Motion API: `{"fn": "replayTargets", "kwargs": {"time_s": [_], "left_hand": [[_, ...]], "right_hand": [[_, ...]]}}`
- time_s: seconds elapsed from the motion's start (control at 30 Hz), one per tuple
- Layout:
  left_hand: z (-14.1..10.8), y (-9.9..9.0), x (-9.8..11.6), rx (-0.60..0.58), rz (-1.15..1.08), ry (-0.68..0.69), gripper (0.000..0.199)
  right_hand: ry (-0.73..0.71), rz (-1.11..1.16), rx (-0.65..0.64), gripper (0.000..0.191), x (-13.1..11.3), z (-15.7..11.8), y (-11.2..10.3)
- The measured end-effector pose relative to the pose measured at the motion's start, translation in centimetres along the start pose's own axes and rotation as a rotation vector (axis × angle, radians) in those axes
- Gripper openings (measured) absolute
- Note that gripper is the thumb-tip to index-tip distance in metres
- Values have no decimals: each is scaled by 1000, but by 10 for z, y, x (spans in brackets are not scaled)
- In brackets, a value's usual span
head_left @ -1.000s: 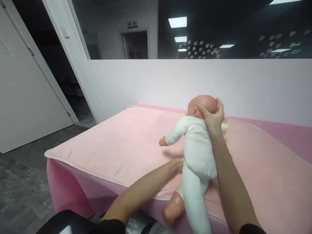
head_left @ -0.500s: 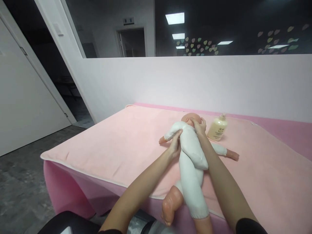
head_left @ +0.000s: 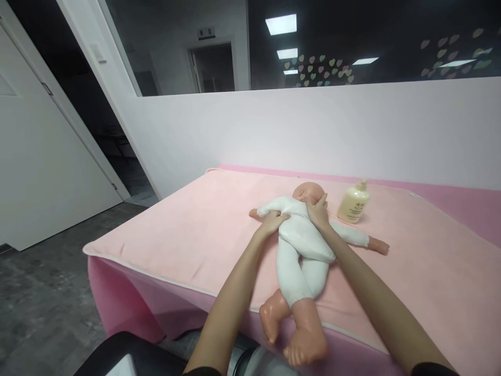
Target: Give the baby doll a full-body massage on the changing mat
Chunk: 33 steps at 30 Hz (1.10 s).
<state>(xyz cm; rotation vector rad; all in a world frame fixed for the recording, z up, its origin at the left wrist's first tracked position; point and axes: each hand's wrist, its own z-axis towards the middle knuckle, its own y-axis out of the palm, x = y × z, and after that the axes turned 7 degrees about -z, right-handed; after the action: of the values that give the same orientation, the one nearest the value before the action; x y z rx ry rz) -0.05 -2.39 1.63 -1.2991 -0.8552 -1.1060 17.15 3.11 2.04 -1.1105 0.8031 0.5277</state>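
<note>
One baby doll in white cloth (head_left: 305, 235), lying on a pale pink padded blanket (head_left: 176, 224), feet over its near edge. Left hand (head_left: 273, 223), fingers spread on the torso; right hand (head_left: 319, 211), fingers against the head. White wall (head_left: 274, 130) behind.

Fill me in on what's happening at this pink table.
A person has both bare hands on a baby doll lying on a pink blanket. The left hand rests at its upper body, the right hand by its head. Its feet hang past the near edge; a pump bottle stands beside it.
</note>
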Motion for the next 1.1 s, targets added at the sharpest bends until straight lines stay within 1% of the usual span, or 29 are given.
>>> {"fn": "replayTargets", "kwargs": {"time_s": [0.07,0.13,0.23,0.3,0.37,0.47,0.53,0.57,0.63,0.73,0.8,0.9,1.03,1.1], "left_hand": [[0,-3,-5,42,223,43,43],[0,-3,-10,75,407,79,51],[0,-1,-16,98,587,124,60],[2,1,-19,114,644,151,63],[3,3,-20,137,665,162,61],[4,3,-19,176,646,169,57],[4,2,-18,214,627,217,53],[3,1,-18,244,629,245,51],[2,0,-18,326,650,297,47],[2,2,-20,427,660,352,45],[2,3,-21,441,651,396,45],[1,2,-20,448,641,505,45],[-4,2,-6,497,586,670,48],[-8,4,2,494,519,722,47]], "right_hand": [[-145,-71,10,83,9,-14,-2],[-339,-110,26,69,18,-30,-6],[-610,-61,79,47,29,-57,-19],[-703,6,116,32,33,-75,-31],[-782,36,91,21,34,-91,-43],[-1001,-27,44,14,33,-108,-58],[-1125,-86,4,12,31,-110,-64],[-1167,-118,-13,14,30,-109,-67],[-1219,-182,-34,22,29,-103,-70],[-1243,-252,-42,31,31,-93,-74],[-1239,-270,-33,33,33,-89,-76],[-1231,-275,2,31,36,-89,-75],[-1278,-314,73,29,38,-91,-70],[-1318,-358,132,28,40,-91,-67]]}}
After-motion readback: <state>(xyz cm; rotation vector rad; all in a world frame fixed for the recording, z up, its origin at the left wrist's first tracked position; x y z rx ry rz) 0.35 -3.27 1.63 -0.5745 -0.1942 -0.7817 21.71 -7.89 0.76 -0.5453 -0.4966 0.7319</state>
